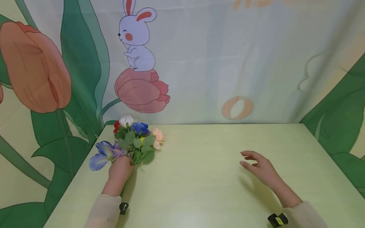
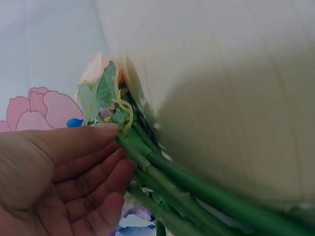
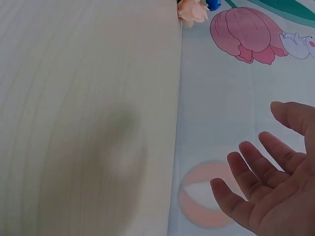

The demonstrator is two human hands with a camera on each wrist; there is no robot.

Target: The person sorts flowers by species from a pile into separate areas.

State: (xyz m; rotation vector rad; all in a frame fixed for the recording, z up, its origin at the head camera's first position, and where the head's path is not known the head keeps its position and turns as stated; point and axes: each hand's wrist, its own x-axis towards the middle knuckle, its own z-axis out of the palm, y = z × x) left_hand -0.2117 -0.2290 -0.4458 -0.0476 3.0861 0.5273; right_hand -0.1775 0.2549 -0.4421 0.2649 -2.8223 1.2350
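Note:
A bouquet of artificial flowers (image 1: 138,139) is at the table's left side, its blooms toward the back edge. White, red, blue and peach blooms show among green leaves, with a blue-purple iris (image 1: 102,155) on the left. My left hand (image 1: 121,171) holds the bouquet just below the blooms. In the left wrist view, its thumb and fingertips meet at the thick green stems (image 2: 172,187), which run back beneath the wrist. My right hand (image 1: 260,167) hovers over the table's right half, fingers loosely bent and holding nothing. The right wrist view shows its spread fingers (image 3: 251,172).
The pale wooden table (image 1: 194,190) stretches between the hands. A printed cloth backdrop (image 1: 194,63) with a rabbit and tulips hangs right behind its back edge. Dark wrist straps (image 1: 277,220) show at the sleeves.

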